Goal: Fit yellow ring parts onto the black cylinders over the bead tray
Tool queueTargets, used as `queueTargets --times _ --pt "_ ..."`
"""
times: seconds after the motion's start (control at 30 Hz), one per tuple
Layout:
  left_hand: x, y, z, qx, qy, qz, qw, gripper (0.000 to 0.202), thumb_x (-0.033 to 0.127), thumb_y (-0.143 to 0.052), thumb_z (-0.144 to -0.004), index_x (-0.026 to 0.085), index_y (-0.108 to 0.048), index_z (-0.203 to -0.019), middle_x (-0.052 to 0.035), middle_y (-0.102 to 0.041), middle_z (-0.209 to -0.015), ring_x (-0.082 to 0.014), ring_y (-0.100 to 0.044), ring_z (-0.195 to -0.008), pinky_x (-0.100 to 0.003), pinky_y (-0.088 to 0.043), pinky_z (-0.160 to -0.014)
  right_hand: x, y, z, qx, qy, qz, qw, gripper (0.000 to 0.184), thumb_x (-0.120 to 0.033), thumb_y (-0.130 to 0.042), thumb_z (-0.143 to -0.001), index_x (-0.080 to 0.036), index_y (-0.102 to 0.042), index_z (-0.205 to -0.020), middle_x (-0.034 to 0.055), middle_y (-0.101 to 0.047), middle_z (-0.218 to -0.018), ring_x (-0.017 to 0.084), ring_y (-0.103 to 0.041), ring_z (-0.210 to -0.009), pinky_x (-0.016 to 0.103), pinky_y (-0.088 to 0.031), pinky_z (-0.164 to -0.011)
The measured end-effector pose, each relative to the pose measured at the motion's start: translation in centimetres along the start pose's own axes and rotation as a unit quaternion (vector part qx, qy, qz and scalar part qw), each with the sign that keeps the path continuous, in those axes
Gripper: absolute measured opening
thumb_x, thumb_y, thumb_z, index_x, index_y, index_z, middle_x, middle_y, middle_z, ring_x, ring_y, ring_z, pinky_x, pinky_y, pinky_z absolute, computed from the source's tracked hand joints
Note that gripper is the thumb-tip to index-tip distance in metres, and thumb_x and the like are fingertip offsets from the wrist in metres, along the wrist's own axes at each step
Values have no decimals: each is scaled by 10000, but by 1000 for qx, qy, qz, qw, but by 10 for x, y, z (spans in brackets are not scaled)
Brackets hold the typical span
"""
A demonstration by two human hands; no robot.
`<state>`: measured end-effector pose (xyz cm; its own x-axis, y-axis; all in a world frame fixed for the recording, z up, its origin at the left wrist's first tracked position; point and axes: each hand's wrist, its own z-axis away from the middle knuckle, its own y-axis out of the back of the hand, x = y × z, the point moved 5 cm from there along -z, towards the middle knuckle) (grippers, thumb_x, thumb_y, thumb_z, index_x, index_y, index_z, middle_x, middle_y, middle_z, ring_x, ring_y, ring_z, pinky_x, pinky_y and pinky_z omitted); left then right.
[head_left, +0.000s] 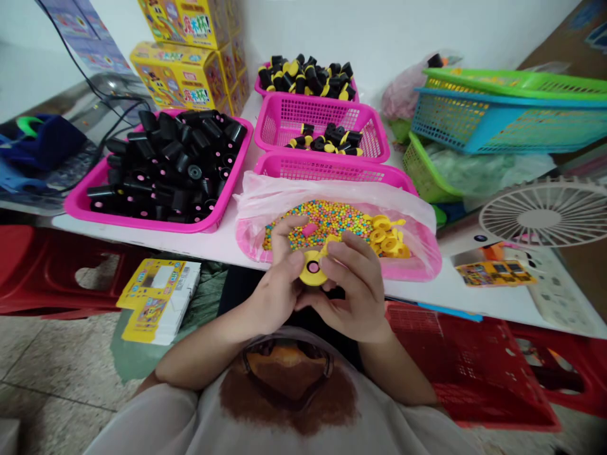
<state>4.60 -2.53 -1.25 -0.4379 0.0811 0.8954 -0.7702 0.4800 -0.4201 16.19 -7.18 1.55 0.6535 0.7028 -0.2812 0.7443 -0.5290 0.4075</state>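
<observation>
Two grips, left hand (275,292) and right hand (356,291), both pinched on one yellow flip cap (313,277) held between them; its lid (331,242) angles away and rightward, so right's nearer that end.

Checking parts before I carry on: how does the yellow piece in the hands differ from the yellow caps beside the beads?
The yellow piece is held between the left hand and right hand; the yellow caps lie clustered beside the beads. The yellow piece shows a pink spot in a dark ring; the yellow caps show no pink. Both look yellow and rounded.
</observation>
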Motion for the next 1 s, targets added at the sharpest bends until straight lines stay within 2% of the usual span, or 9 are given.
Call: queueTargets --times 0.1,0.27,0.37,0.47,0.57,0.63,0.7,0.87,1.0 --pt "-8 -13 3 12 147 131 980 434 494 -537 -902 269 -422 -1255 33 -571 -749 -155 -549 -560 -288 -453 -539 4 0 -1 -18 -21 -57 998 597 -170 -657 -868 -360 -541 -1422 49 -701 -1164 270 -682 -1175 494 -577 -1030" --pt "-13 -33 4 -71 212 243 944 358 554 -560 -870 207 -515 -946 14 -526 -587 -172 -505 -553 -297 -384 -533 4 6 4 5 -55 -109 992 494 -235 -650 -869 -350 -595 -1347 57 -721 -1135 303 -709 -1121 534 -581 -1001" --pt "-15 -34 3 -69 223 254 939 329 525 -585 -864 208 -497 -864 14 -516 -592 -158 -492 -563 -286 -380 -542 3 7 4 17 -58 -107 992 477 -187 -632 -853 -345 -618 -1303 55 -749 -1071 298 -740 -1022 523 -615 -916" --pt "-17 -29 2 -30 223 246 943 324 495 -614 -872 218 -503 -998 43 -511 -608 -131 -457 -534 -234 -293 -481 3 3 5 26 -66 -120 990 509 -132 -657 -809 -334 -632 -1275 55 -746 -1060 293 -737 -1026 529 -611 -945" --pt "-15 -25 1 -33 166 212 963 492 593 -621 -906 241 -449 -1204 68 -538 -600 -118 -411 -481 -215 -254 -447 10 1 13 69 -148 -165 973 531 -159 -713 -799 -335 -614 -1291 70 -700 -1153 296 -676 -1194 530 -582 -1033" --pt "-14 -23 3 -41 120 175 976 588 692 -604 -920 278 -380 -1273 73 -576 -628 -118 -429 -491 -208 -316 -471 16 2 21 95 -223 -176 954 495 -185 -728 -827 -333 -612 -1285 79 -672 -1193 284 -666 -1208 505 -592 -1026" --pt "-16 -22 7 -45 103 145 983 612 738 -585 -923 311 -345 -1290 68 -606 -692 -119 -482 -540 -209 -379 -519 16 4 27 79 -254 -157 951 458 -192 -700 -875 -340 -616 -1301 90 -676 -1222 279 -688 -1163 492 -611 -990" --pt "-20 -21 12 -80 113 107 985 632 805 -527 -904 321 -345 -1268 57 -601 -747 -113 -494 -576 -210 -368 -536 5 13 22 10 -139 -103 985 520 -228 -626 -940 -323 -574 -1448 120 -693 -1270 315 -680 -1198 532 -601 -1005" --pt "-19 -22 13 -76 171 124 974 655 823 -576 -855 329 -371 -1232 77 -566 -750 -88 -454 -542 -185 -350 -508 7 13 14 10 -72 -90 993 480 -250 -649 -918 -355 -590 -1383 89 -717 -1137 329 -709 -1143 578 -598 -997"
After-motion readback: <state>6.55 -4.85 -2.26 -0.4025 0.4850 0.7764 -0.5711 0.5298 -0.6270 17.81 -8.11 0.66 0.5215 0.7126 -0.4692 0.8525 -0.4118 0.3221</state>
